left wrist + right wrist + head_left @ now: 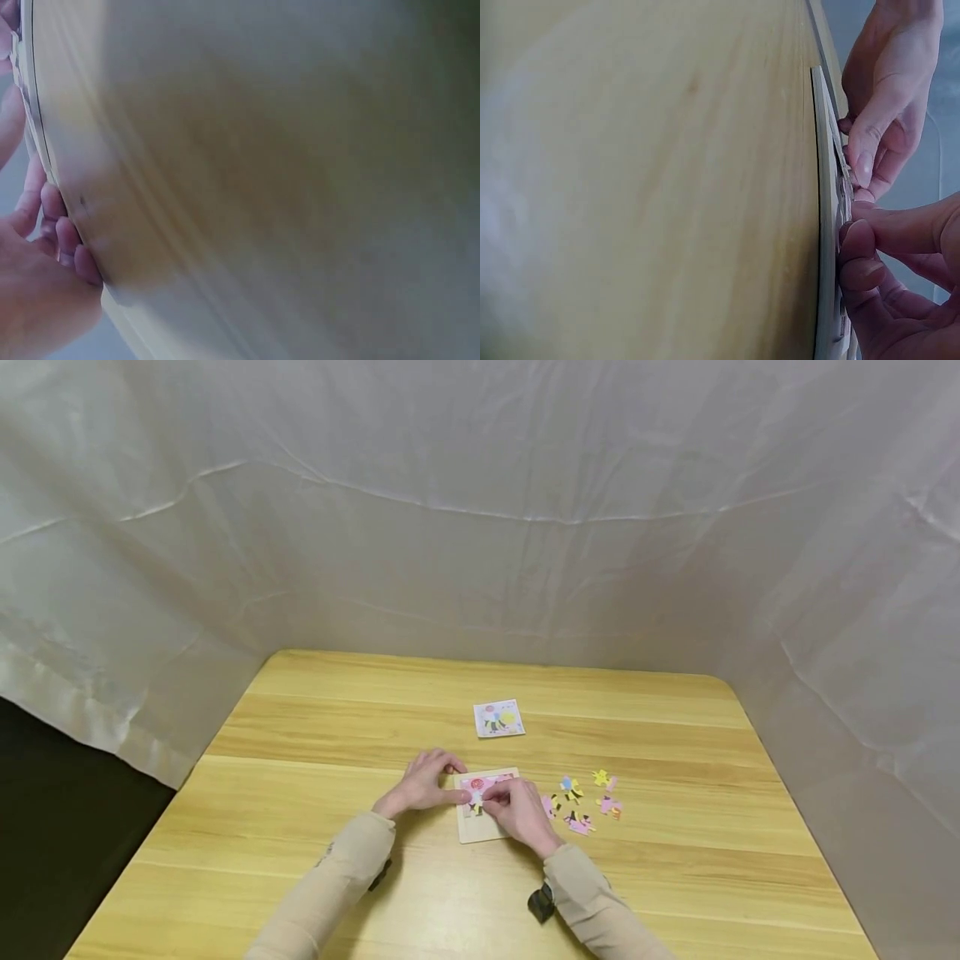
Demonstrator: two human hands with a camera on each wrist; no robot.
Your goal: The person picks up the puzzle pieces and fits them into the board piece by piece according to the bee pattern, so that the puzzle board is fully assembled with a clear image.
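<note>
A small wooden puzzle tray lies on the table in front of me, with pink pieces fitted in its upper part. My left hand holds the tray's upper left corner, thumb laid on the fitted pieces. My right hand pinches a puzzle piece against the tray's middle. In the right wrist view the tray shows edge-on, the left hand pressing on it from above and the right hand pinching just below. The left wrist view shows only blurred table and the left hand's curled fingers.
Several loose pieces lie scattered to the right of the tray. A small picture card sits farther back on the light wooden table. White sheeting walls the table on three sides; a dark gap lies at the left.
</note>
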